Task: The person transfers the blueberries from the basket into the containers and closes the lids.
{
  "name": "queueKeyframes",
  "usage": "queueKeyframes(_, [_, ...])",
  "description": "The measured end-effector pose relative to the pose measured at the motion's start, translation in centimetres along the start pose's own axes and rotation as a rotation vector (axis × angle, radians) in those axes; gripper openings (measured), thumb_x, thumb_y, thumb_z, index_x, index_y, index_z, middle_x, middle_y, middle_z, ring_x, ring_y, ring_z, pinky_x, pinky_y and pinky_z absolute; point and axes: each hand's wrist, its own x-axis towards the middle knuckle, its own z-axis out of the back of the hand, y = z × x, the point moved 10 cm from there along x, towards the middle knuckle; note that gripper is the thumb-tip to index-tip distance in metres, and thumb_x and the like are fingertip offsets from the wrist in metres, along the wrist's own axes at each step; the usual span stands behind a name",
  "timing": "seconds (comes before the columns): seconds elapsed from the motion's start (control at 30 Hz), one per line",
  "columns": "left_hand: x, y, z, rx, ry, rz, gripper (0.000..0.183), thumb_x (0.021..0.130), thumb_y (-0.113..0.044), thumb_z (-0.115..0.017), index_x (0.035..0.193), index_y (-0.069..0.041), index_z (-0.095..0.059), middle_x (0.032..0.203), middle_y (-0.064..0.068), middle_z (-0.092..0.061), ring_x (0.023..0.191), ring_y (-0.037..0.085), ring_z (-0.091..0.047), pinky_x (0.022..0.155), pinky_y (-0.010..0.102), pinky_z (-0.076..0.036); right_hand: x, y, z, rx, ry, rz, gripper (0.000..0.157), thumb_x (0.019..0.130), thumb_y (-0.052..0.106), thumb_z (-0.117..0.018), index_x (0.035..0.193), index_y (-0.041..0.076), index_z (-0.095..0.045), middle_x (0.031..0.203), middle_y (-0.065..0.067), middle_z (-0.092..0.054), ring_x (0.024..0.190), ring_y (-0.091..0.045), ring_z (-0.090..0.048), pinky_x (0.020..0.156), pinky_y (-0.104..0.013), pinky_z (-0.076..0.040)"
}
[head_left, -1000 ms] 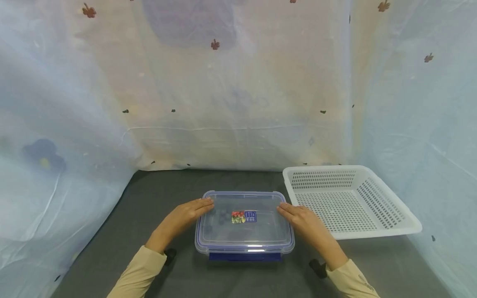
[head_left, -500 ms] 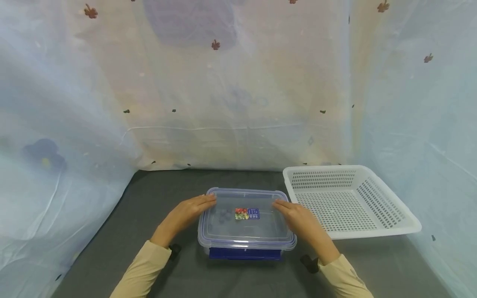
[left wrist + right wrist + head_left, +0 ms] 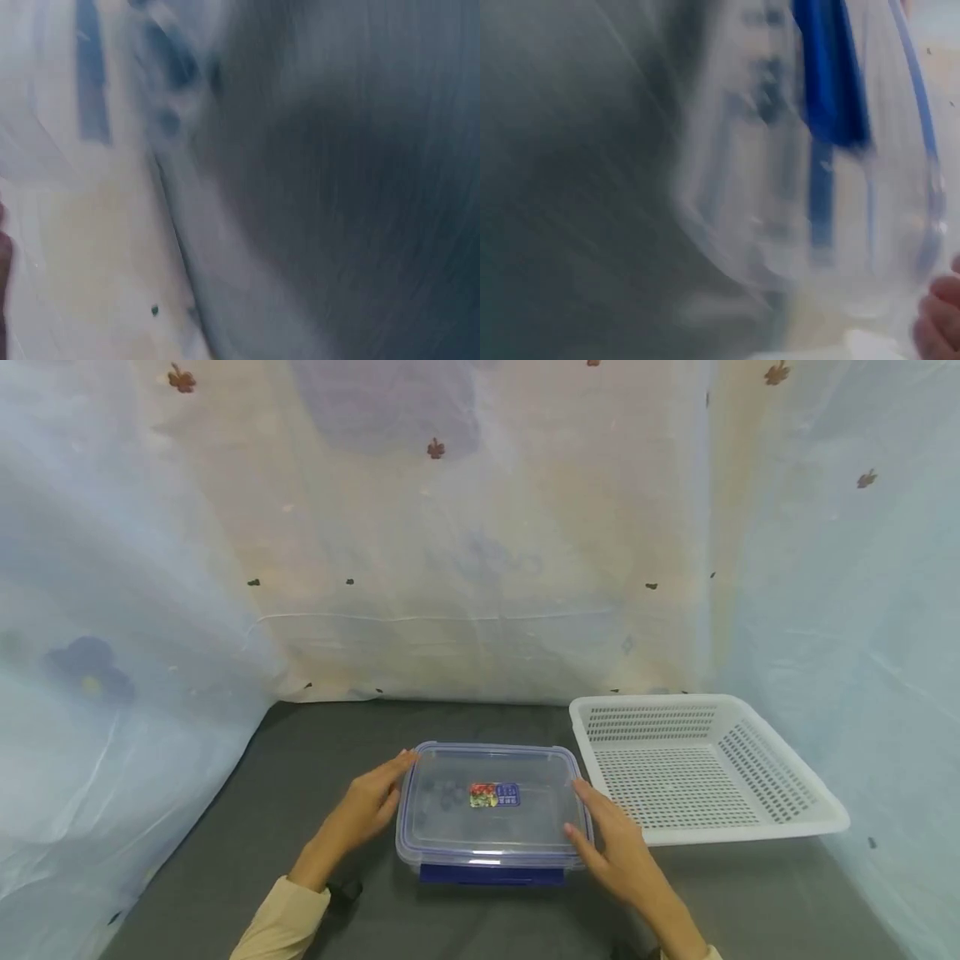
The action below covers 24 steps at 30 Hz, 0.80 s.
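Note:
A clear plastic food storage box [image 3: 491, 831] with a lidded top, blue rim line and a fruit-printed label [image 3: 494, 794] sits in the middle of the dark table. Its blue front latch [image 3: 491, 874] faces me, and in the blurred right wrist view the blue latch [image 3: 829, 75] shows along the box's side. My left hand [image 3: 362, 810] lies at the box's left edge, fingers straight, fingertips right at the back left corner. At the right edge my right hand [image 3: 618, 847] has its fingers extended and spread, thumb over the lid's rim. Neither hand curls round the box.
A white perforated plastic basket [image 3: 832, 814] stands at the right, close beside the box and behind my right hand. The dark grey table [image 3: 337, 727] is bordered at the back and sides by a pale patterned sheet [image 3: 487, 543].
Both hands have slid from the lid's top toward its side edges, and the right fingers have spread apart. The box shifted and turned slightly, then moved back a little toward me.

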Motion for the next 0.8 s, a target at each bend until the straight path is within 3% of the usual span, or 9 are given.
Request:
queueKeyframes(0.1, [-1.4,0.2,0.1,-0.175,0.003,0.225,0.056,0.091,-0.003,-0.064,0.141,0.009,-0.041,0.142,0.024,-0.045,0.127,0.040,-0.044,0.097,0.054,-0.042,-2.1,0.4,-0.9,0.065,0.010,-0.091,0.073,0.084,0.017,-0.074,0.144,-0.006,-0.039,0.144,-0.026,-0.042,0.128,-0.042,-0.042,0.110,-0.021,-0.020])
queueKeyframes(0.2, [-2.9,-0.5,-0.7,-0.311,0.064,0.394,0.076,0.092,-0.023,-0.067,0.151,0.002,-0.027,0.151,0.023,-0.031,0.135,0.042,-0.032,0.103,0.062,-0.030,-3.8,0.1,-2.0,0.113,0.029,-0.208,0.089,0.083,0.022,-0.078,0.151,-0.002,-0.026,0.152,-0.025,-0.029,0.134,-0.045,-0.032,0.109,-0.015,-0.010])
queueKeyframes(0.27, [-3.6,-1.1,-1.2,-0.372,0.081,0.472,0.091,0.086,-0.032,-0.074,0.154,-0.003,-0.020,0.154,0.022,-0.024,0.137,0.044,-0.027,0.104,0.063,-0.026,-4.7,-0.6,-2.4,0.150,0.015,-0.297,0.098,0.079,0.025,-0.081,0.153,-0.001,-0.021,0.154,-0.025,-0.024,0.135,-0.046,-0.028,0.109,-0.013,-0.009])
queueKeyframes(0.37, [-4.4,-1.6,-1.7,-0.384,0.044,0.543,0.106,0.076,-0.038,-0.083,0.155,-0.006,-0.019,0.156,0.019,-0.021,0.138,0.044,-0.024,0.107,0.061,-0.023,-5.8,-1.8,-2.7,0.223,-0.034,-0.405,0.103,0.075,0.024,-0.085,0.152,-0.002,-0.021,0.153,-0.026,-0.025,0.134,-0.044,-0.031,0.107,-0.012,-0.014])
queueKeyframes(0.47, [-4.9,-1.8,-1.9,-0.358,-0.023,0.570,0.109,0.069,-0.038,-0.088,0.152,-0.003,-0.026,0.155,0.018,-0.026,0.137,0.041,-0.028,0.111,0.039,-0.023,-6.5,-3.0,-2.8,0.339,-0.092,-0.475,0.098,0.073,0.016,-0.087,0.149,-0.004,-0.029,0.147,-0.026,-0.035,0.128,-0.038,-0.040,0.102,-0.013,-0.027])
queueKeyframes(0.6, [-5.3,-1.6,-2.0,-0.388,-0.097,0.557,0.107,0.065,-0.029,-0.091,0.149,0.001,-0.032,0.151,0.022,-0.032,0.134,0.040,-0.034,0.102,0.013,-0.025,-6.6,-3.9,-2.9,0.442,-0.131,-0.520,0.092,0.071,0.009,-0.087,0.147,-0.001,-0.037,0.141,-0.024,-0.045,0.123,-0.034,-0.048,0.095,-0.015,-0.037])
queueKeyframes(0.8, [-5.4,-0.9,-1.7,-0.499,-0.165,0.526,0.104,0.065,-0.010,-0.091,0.148,0.004,-0.032,0.151,0.025,-0.029,0.132,0.040,-0.036,0.098,0.014,-0.032,-5.6,-3.8,-3.5,0.469,-0.129,-0.539,0.092,0.070,0.011,-0.088,0.147,0.000,-0.039,0.141,-0.020,-0.047,0.122,-0.032,-0.050,0.094,-0.015,-0.039])
